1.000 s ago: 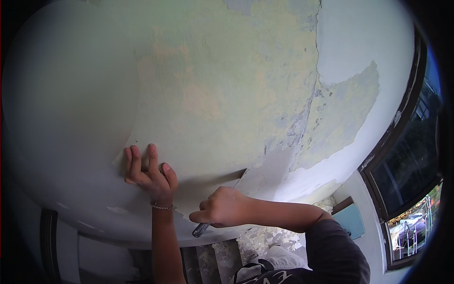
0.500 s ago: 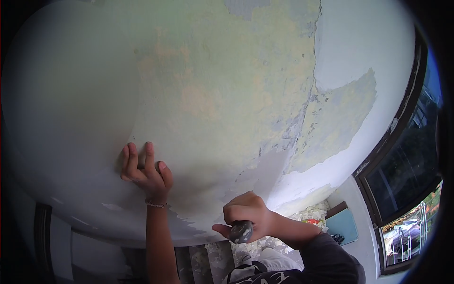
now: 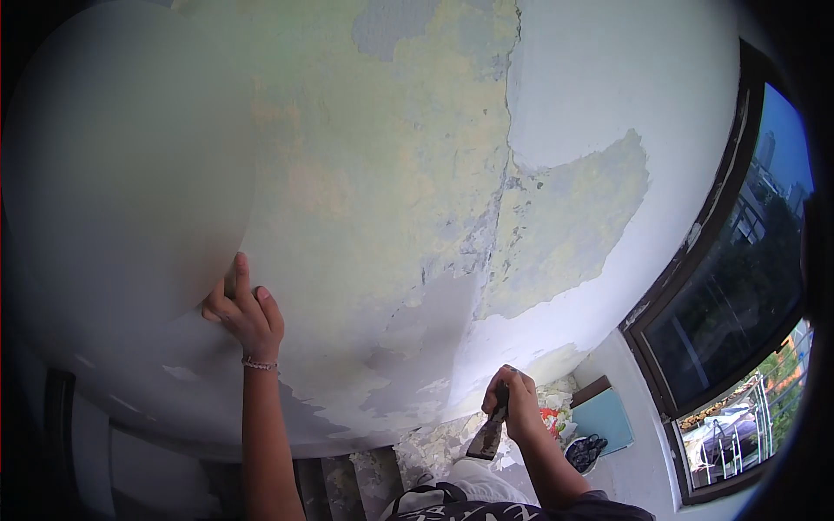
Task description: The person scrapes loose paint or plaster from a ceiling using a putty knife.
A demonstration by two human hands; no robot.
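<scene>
Within the right hand's (image 3: 518, 405) closed grip, a scraper (image 3: 489, 431), blade exposed, handle partly covered. Leftward, the left hand (image 3: 248, 319), half-curled at the edge of a pale layer (image 3: 130, 191), some fingertips obscured; pinching or merely touching, impossible to tell. Ahead of both hands, patchy wall (image 3: 373, 165); beyond the right, a dark-framed window (image 3: 717, 321), cut off by shadow.

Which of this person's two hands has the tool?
The right hand, on the window side: it grips a scraper. The left hand, raised at the wall, shows no tool.
</scene>
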